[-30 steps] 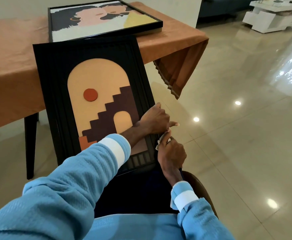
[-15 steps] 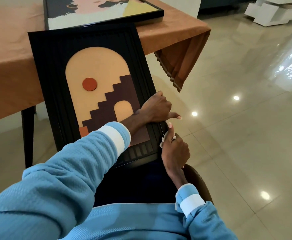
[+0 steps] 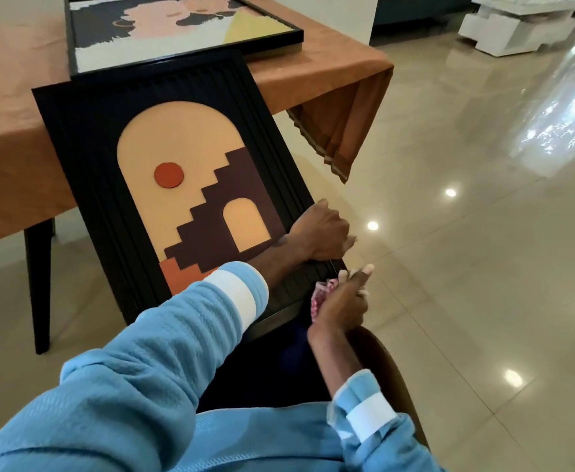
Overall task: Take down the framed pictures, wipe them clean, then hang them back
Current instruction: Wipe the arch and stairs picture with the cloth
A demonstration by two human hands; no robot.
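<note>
- arch picture (image 3: 190,137): black ribbed frame, standing tilted on my lap, its top edge leaning against the counter (image 3: 10,137). it is off the wall, so the taking-down step is looking done for this one.
- left hand (image 3: 322,233): i am reaching across the frame and curling my fingers over its right edge, low down, steadying it.
- right hand (image 3: 345,303): i am pinching a bunched pink-and-white cloth (image 3: 320,296) just beside the frame's lower right corner. i cannot tell whether the cloth is touching the frame.
- portrait picture (image 3: 184,39): second framed picture, lying flat on the counter just behind the arch picture's top edge. whether it is already wiped is not showing.
- progress, as i am judging it: both pictures are down, and wiping is seemingly under way at the arch picture's right edge and lower corner. what is remaining is any unwiped part, possibly the portrait picture, and hanging both back. no hook or wall spot is appearing in view.
- containers: none is showing. no bucket, tray or bottle is appearing near me, and the cloth is the only cleaning item in sight.
- surroundings: i am sitting on a brown chair (image 3: 393,369) over a glossy tiled floor (image 3: 466,284). a white low table (image 3: 517,32) is standing well apart at the far right.
</note>
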